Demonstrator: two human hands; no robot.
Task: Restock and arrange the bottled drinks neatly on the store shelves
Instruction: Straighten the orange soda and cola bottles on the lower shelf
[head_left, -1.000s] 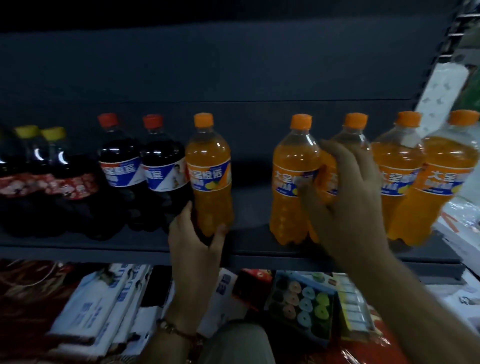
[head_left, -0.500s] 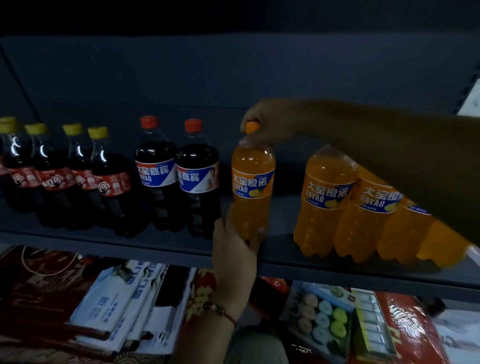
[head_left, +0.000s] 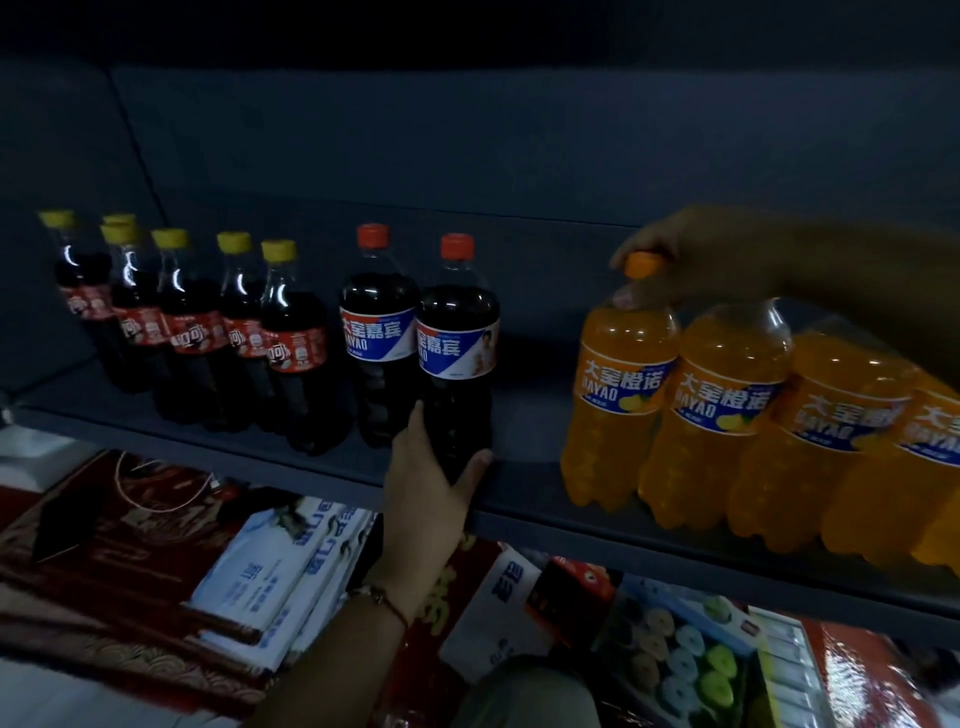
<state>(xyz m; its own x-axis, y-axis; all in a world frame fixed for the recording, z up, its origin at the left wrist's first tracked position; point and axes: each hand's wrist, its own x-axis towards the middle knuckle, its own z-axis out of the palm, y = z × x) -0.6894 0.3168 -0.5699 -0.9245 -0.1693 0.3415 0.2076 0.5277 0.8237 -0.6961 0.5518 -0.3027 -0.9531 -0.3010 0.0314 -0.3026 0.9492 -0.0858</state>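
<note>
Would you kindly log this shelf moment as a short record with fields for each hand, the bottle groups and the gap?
left hand: left hand grips the base of the right red-capped dark bottle
right hand: right hand holds the cap of the leftmost orange soda bottle
orange group: four orange bottles visible, packed side by side at the right of the shelf
dark group: two red-capped bottles, then yellow-capped cola bottles further left
gap: bare shelf between the dark and orange groups
</note>
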